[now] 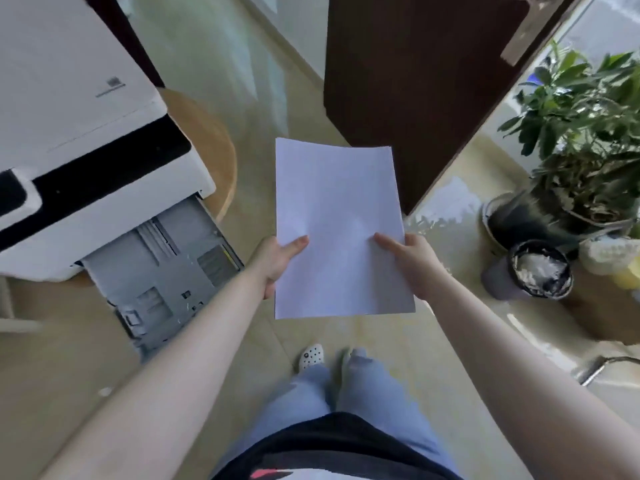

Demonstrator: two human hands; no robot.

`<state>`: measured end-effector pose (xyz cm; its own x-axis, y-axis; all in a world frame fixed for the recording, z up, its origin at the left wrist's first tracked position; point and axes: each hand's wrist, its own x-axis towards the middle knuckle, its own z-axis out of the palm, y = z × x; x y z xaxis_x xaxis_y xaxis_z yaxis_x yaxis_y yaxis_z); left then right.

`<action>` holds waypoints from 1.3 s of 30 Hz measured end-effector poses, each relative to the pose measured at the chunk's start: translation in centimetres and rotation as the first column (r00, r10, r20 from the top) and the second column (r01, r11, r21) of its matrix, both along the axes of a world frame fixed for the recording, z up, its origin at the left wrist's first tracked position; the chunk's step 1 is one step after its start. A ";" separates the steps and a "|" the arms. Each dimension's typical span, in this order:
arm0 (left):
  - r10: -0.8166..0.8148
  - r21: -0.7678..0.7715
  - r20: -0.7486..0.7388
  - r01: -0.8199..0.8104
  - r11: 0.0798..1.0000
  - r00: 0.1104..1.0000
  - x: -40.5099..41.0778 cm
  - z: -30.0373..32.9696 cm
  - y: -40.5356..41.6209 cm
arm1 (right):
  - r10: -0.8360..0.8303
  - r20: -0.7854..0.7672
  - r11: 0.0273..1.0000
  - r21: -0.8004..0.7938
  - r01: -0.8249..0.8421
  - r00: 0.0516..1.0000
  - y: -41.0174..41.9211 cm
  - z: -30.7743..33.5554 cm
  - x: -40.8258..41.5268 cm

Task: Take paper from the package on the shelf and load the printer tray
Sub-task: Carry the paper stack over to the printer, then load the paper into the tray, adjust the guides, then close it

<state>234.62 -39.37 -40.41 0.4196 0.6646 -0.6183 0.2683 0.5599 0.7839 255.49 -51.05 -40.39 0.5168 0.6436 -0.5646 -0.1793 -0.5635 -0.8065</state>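
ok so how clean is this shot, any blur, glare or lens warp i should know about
Head view: soft throughout, the printer smeared as if by motion; the paper in the left hand and right hand is the sharpest thing; daylight glares off the glossy floor by the potted plant; wide-angle warp bends the door edges.

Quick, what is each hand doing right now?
Left hand: closed on the left edge of the paper stack.
Right hand: closed on the stack's right edge.

White paper (337,223), flat and gripped at both lower side edges; left of the grip, the grey printer tray (162,271) stands pulled open.
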 end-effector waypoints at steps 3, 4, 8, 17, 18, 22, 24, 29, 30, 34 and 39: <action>0.129 0.003 -0.015 -0.129 0.992 0.992 -2.3 -0.1 1.5 | 0.136 -0.081 0.991 0.008 -0.135 0.987 4.5 -0.5 -0.1; 0.182 0.005 -0.017 -0.182 0.983 0.983 -3.3 -0.4 1.6 | 0.191 -0.106 0.982 0.017 -0.190 0.976 5.9 -0.8 -0.5; 0.364 0.007 -0.071 -0.365 0.931 0.929 -7.3 -0.7 0.6 | 0.417 -0.170 0.908 0.028 -0.418 0.893 10.1 -2.1 -3.0; 0.648 -0.103 -0.224 -0.679 0.726 0.727 -16.6 -2.6 -2.4 | 0.649 -0.310 0.727 -0.015 -0.686 0.695 14.3 -4.9 -13.8; 0.657 -0.126 -0.241 -0.694 0.709 0.714 -17.7 -2.8 -2.4 | 0.653 -0.309 0.719 -0.033 -0.694 0.691 14.6 -5.2 -15.1; 0.657 -0.154 -0.266 -0.704 0.693 0.705 -21.5 -3.9 -1.5 | 0.659 -0.299 0.702 -0.085 -0.707 0.690 15.9 -6.5 -19.6; 0.640 -0.159 -0.271 -0.689 0.707 0.719 -23.1 -4.6 -0.6 | 0.657 -0.279 0.704 -0.105 -0.702 0.701 16.7 -7.1 -21.3; 0.615 -0.215 -0.243 -0.660 0.720 0.750 -25.7 -6.4 2.6 | 0.587 -0.281 0.756 -0.146 -0.638 0.759 19.1 -8.6 -23.8; 0.604 -0.224 -0.250 -0.652 0.724 0.757 -25.9 -6.7 3.1 | 0.575 -0.277 0.764 -0.156 -0.626 0.770 19.5 -8.8 -24.1; 0.583 -0.241 -0.275 -0.642 0.728 0.764 -26.8 -7.9 5.0 | 0.522 -0.256 0.799 -0.188 -0.571 0.814 20.3 -9.9 -24.9; 0.574 -0.191 -0.278 -0.630 0.753 0.770 -26.9 -8.9 7.0 | 0.496 -0.178 0.826 -0.207 -0.525 0.850 21.7 -10.6 -25.2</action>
<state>207.77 -32.41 -49.30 -0.1574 0.5418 -0.8257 -0.0682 0.8281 0.5564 230.31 -29.37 -50.98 0.0761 0.6356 -0.7683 0.1073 -0.7713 -0.6274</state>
